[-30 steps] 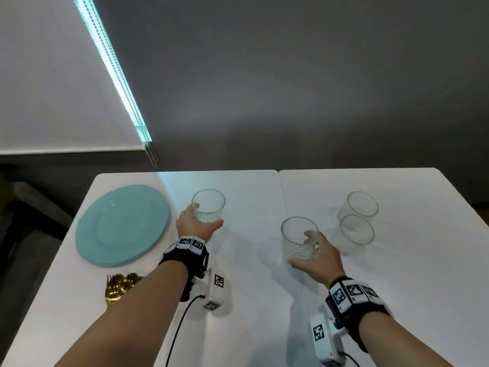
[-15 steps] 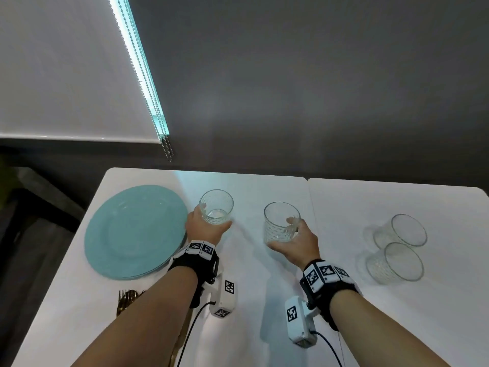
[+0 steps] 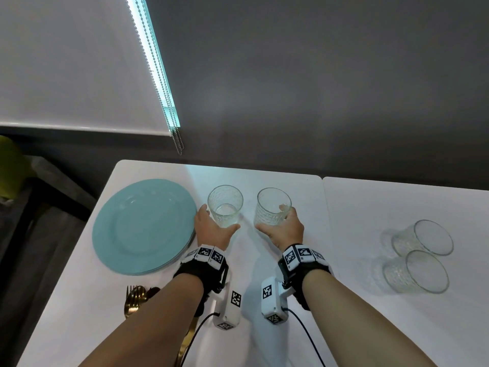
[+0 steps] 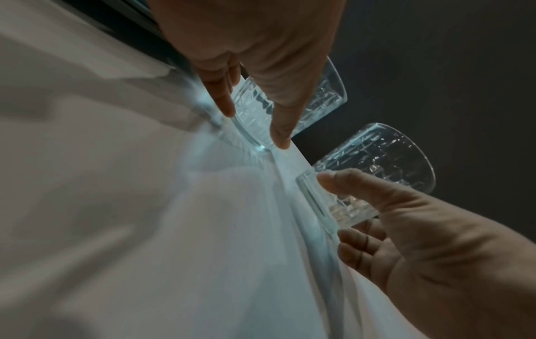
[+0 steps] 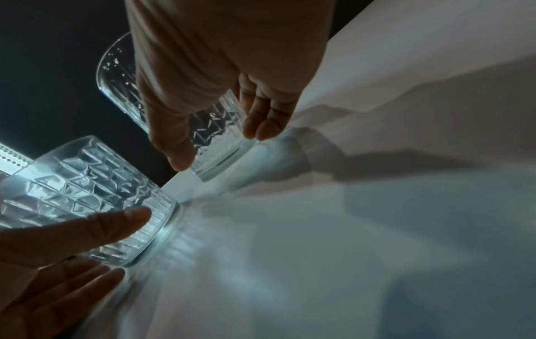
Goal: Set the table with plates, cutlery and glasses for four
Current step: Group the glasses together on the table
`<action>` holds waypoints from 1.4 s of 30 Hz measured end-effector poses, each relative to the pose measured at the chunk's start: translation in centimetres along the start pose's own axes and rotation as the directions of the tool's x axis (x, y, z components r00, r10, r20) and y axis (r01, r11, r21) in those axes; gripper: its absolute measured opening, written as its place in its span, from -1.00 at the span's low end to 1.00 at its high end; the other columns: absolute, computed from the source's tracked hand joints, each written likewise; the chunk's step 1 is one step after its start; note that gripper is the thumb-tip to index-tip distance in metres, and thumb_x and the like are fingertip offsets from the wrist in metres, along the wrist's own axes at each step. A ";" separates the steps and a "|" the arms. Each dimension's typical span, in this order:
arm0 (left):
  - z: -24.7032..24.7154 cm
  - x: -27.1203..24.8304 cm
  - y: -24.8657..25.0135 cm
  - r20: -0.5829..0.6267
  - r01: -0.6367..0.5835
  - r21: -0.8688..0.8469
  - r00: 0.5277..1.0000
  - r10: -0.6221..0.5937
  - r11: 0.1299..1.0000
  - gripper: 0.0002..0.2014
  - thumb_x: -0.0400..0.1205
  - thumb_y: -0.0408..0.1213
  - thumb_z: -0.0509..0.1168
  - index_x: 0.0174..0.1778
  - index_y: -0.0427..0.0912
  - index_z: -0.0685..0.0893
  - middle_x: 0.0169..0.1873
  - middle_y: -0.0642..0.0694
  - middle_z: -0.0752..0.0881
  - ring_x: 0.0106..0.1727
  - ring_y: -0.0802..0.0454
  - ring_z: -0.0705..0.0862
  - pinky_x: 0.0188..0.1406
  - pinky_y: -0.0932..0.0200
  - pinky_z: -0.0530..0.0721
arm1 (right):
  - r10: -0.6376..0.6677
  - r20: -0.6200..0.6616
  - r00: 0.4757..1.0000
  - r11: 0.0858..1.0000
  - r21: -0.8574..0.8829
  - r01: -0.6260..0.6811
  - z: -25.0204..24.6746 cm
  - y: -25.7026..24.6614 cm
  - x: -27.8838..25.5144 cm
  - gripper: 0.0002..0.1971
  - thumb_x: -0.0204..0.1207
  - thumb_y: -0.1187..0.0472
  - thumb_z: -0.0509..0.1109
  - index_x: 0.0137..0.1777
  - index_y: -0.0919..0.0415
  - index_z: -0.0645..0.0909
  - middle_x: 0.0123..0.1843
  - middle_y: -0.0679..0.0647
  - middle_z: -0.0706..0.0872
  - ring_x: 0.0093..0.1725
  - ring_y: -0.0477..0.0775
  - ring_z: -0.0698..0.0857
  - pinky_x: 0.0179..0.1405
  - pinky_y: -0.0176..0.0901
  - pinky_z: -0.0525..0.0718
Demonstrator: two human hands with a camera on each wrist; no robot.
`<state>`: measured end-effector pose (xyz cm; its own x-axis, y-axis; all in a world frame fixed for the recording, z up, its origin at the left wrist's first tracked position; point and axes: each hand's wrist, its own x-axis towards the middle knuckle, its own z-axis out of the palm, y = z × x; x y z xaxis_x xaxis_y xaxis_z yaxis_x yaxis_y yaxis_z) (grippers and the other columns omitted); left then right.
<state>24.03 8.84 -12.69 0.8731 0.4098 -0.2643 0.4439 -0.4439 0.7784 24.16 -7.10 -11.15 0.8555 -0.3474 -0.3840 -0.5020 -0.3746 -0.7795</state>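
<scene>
— Where are the glasses?
— Two stand upright near the far edge of the white table (image 3: 264, 263), side by side. The left hand (image 3: 213, 230) grips the left glass (image 3: 225, 206); the right hand (image 3: 284, 230) grips the right glass (image 3: 272, 207).
— And the rest?
— Two more glasses (image 3: 418, 256) lie towards the right edge — teal plates (image 3: 144, 226) are stacked at the left, with gold cutlery (image 3: 136, 300) nearer.

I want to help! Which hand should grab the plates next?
Left. The left hand is right beside the plates; the right hand is farther, past both glasses.
</scene>
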 end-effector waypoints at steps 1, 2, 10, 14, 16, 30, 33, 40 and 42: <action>0.0 0.1 -0.1 -0.001 0.002 0.002 1.000 -0.002 1.000 -0.07 0.19 -0.22 0.66 0.43 -0.42 0.37 0.32 -0.33 0.50 0.34 -0.26 0.51 0.37 -0.15 0.51 | 0.003 -0.006 1.000 1.000 0.006 -0.003 0.2 -0.1 0.1 -0.17 0.10 0.15 0.70 0.40 0.11 0.44 0.31 0.09 0.65 0.29 0.09 0.64 0.26 -0.29 0.54; 0.0 0.1 -0.1 0.003 0.008 0.004 1.000 -0.008 1.000 -0.07 0.21 -0.22 0.65 0.43 -0.42 0.36 0.31 -0.34 0.50 0.33 -0.27 0.51 0.36 -0.15 0.51 | 0.003 -0.012 1.000 1.000 0.010 -0.003 0.4 -0.3 0.1 -0.18 0.10 0.15 0.70 0.40 0.11 0.44 0.31 0.09 0.65 0.29 0.09 0.64 0.25 -0.29 0.54; -0.3 -0.1 -0.1 0.047 0.042 0.032 0.998 -0.044 0.999 -0.05 0.27 -0.20 0.62 0.50 -0.41 0.28 0.34 -0.33 0.45 0.35 -0.27 0.51 0.37 -0.14 0.52 | -0.054 0.023 0.998 0.997 -0.061 0.055 1.6 -1.3 0.2 -0.10 0.10 0.22 0.73 0.46 0.19 0.38 0.44 0.11 0.57 0.40 0.10 0.57 0.37 -0.19 0.52; -0.4 -0.7 0.0 0.057 0.042 0.056 0.997 -0.046 0.998 -0.05 0.31 -0.22 0.60 0.53 -0.42 0.25 0.37 -0.33 0.45 0.39 -0.25 0.48 0.42 -0.11 0.47 | -0.039 0.049 0.998 0.993 -0.107 0.044 0.6 -1.1 -0.3 -0.11 0.16 0.24 0.70 0.50 0.19 0.34 0.46 0.14 0.55 0.42 0.14 0.55 0.33 -0.22 0.49; -0.3 -1.2 0.2 0.037 0.039 0.069 0.998 -0.042 0.997 -0.09 0.32 -0.24 0.59 0.51 -0.43 0.27 0.39 -0.34 0.45 0.43 -0.27 0.43 0.46 -0.09 0.40 | -0.026 0.070 0.997 0.992 -0.119 0.034 -0.4 -0.8 -0.6 -0.08 0.19 0.26 0.69 0.54 0.17 0.30 0.49 0.17 0.51 0.45 0.16 0.52 0.36 -0.19 0.46; 6.1 -13.6 4.7 0.037 -0.117 0.055 0.993 0.115 0.992 -0.54 0.46 -0.39 0.36 0.27 -0.36 0.46 0.21 -0.29 0.50 0.30 -0.24 0.37 0.38 0.00 0.34 | 0.189 0.056 0.980 0.922 -0.354 -0.158 -16.1 8.7 -4.5 -0.75 0.35 0.32 0.55 0.01 0.23 0.65 -0.02 0.07 0.65 0.01 0.04 0.64 -0.05 -0.29 0.53; 9.5 -16.8 6.5 0.279 -0.258 0.042 0.931 0.237 0.965 -0.58 0.50 -0.38 0.34 0.28 -0.32 0.49 0.16 -0.22 0.58 0.28 -0.13 0.44 0.27 0.16 0.39 | 0.321 0.127 0.939 0.862 -0.449 -0.234 -20.4 11.1 -4.8 -0.80 0.34 0.31 0.57 -0.15 0.15 0.60 -0.18 0.02 0.65 -0.19 0.02 0.63 -0.28 -0.27 0.59; 18.1 -22.3 10.6 0.591 -0.329 0.079 0.776 0.221 0.941 -0.17 0.36 -0.15 0.55 0.51 -0.20 0.32 0.40 -0.13 0.47 0.41 -0.09 0.44 0.43 0.10 0.42 | 0.449 0.117 0.886 0.781 -0.533 -0.325 -31.1 16.1 -4.2 -0.77 0.32 0.28 0.61 -0.30 0.14 0.56 -0.37 0.04 0.64 -0.51 -0.02 0.58 -0.68 -0.42 0.44; 20.0 -23.0 11.5 0.598 -0.317 0.101 0.777 0.198 0.943 -0.05 0.31 -0.12 0.59 0.57 -0.17 0.25 0.47 -0.10 0.44 0.48 -0.09 0.41 0.51 0.04 0.37 | 0.433 0.090 0.897 0.788 -0.521 -0.328 -33.5 16.9 -3.5 -0.79 0.34 0.27 0.59 -0.31 0.13 0.57 -0.35 0.04 0.65 -0.49 -0.01 0.59 -0.63 -0.38 0.47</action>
<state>13.09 -21.59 -9.02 0.8867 -0.2454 -0.3919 0.1620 -0.6290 0.7603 8.45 -41.04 -6.40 0.5612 -0.3962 -0.7267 -0.7423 -0.6292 -0.2303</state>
